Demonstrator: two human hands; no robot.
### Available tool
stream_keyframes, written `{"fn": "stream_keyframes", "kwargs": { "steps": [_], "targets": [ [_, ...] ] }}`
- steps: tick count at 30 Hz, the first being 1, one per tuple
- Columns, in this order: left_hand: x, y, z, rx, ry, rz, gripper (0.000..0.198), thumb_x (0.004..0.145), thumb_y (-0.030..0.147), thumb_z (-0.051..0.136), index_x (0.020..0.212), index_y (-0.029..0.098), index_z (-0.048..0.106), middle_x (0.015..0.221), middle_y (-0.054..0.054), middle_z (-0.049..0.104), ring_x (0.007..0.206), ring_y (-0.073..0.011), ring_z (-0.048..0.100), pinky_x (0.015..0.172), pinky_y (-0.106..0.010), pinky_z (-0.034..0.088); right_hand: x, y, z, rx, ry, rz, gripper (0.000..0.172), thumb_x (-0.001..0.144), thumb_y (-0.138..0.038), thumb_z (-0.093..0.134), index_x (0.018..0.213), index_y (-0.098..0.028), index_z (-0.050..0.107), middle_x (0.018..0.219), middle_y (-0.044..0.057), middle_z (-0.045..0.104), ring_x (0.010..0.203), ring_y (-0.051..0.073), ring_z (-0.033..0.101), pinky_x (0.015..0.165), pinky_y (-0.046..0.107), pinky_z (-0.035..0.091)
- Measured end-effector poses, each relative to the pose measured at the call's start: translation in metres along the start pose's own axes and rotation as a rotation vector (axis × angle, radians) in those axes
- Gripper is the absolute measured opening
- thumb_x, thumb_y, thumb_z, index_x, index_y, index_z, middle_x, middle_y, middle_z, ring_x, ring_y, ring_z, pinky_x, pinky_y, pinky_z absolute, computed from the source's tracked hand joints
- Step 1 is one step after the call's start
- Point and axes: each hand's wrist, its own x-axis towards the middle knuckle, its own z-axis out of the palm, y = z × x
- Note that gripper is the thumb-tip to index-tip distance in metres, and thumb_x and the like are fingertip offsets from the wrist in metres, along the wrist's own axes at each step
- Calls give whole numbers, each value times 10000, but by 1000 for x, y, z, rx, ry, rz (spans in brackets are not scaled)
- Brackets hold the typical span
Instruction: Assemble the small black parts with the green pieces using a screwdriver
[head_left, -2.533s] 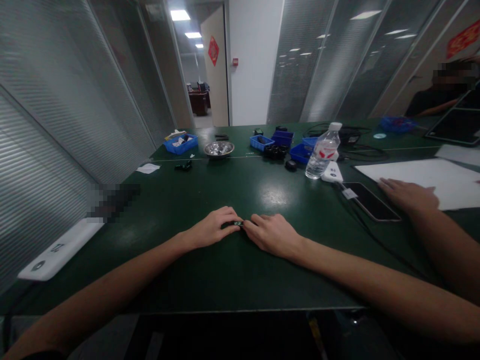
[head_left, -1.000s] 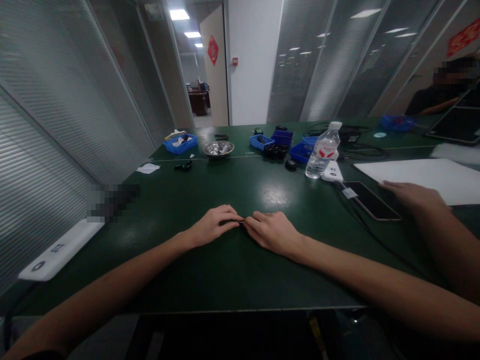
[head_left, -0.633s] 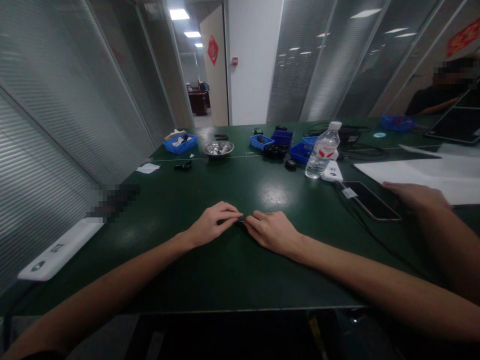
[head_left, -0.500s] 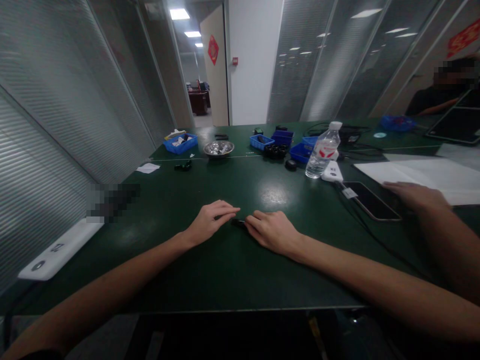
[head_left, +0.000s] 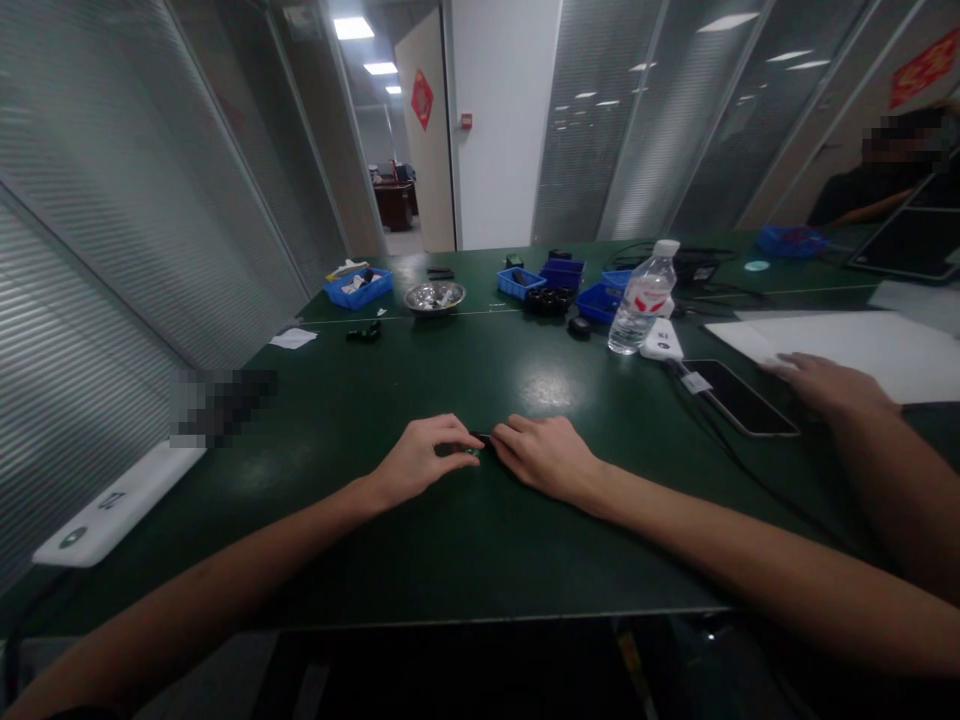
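My left hand (head_left: 420,462) rests near the middle of the green table (head_left: 360,570), thumb and forefinger curved round a gap. At their tips is a small greenish piece (head_left: 472,453), too small to name. Facing it from the right, my right hand (head_left: 546,455) is closed, its fingers bent, on a small dark piece (head_left: 484,437) that juts out toward the left fingertips. Most of that dark piece is hidden by the fingers. Whether the two pieces touch, I cannot tell.
A metal bowl (head_left: 435,312), blue trays (head_left: 375,296) and black parts (head_left: 365,333) stand at the back. To the right are a water bottle (head_left: 636,318), a phone (head_left: 739,398), cables and another person's hand (head_left: 836,385) by white paper (head_left: 892,345). A white device (head_left: 120,505) lies left.
My left thumb and forefinger, stretched out before, have bent into a pinch at the small greenish piece. My right hand stays nearly in place with the dark piece.
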Motion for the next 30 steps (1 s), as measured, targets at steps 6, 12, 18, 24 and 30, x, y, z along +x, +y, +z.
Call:
{"fn": "stream_keyframes", "kwargs": {
  "steps": [6,12,18,24,30],
  "targets": [
    [-4,-3,7,4,-52,-52,212,920,330,748,1095,212,771,1075,-47,700,894,-173,642,804,-313,523,2,0,1,13,-2,9,344,1094,-373,359,1067,-193,651,928,52,678,620,120,544,540,300,162],
    [-2,-9,10,45,-33,-89,205,893,369,773,1037,224,784,1023,-37,695,889,-182,630,777,-307,489,2,1,1,14,-8,5,341,1093,-371,358,1077,-194,649,932,53,676,622,121,548,538,301,179],
    [-1,-2,5,60,-60,-113,275,874,410,781,1065,213,778,1007,-41,679,832,-174,606,727,-297,478,1,1,1,15,-13,13,361,1093,-380,352,1078,-193,660,934,56,680,634,127,561,545,300,193],
    [2,-8,-3,100,88,-97,217,1006,301,594,1149,210,729,1054,-53,673,876,-177,604,740,-297,484,3,10,2,90,61,64,355,1082,-389,385,1120,-206,686,974,58,704,691,136,588,583,280,273],
    [4,-16,-6,162,-10,-61,344,992,356,631,1323,268,658,1283,-68,642,1168,-248,565,983,-421,490,8,30,6,173,64,203,312,1068,-379,441,1122,-199,690,997,60,722,798,160,647,673,263,376]
  ]
}}
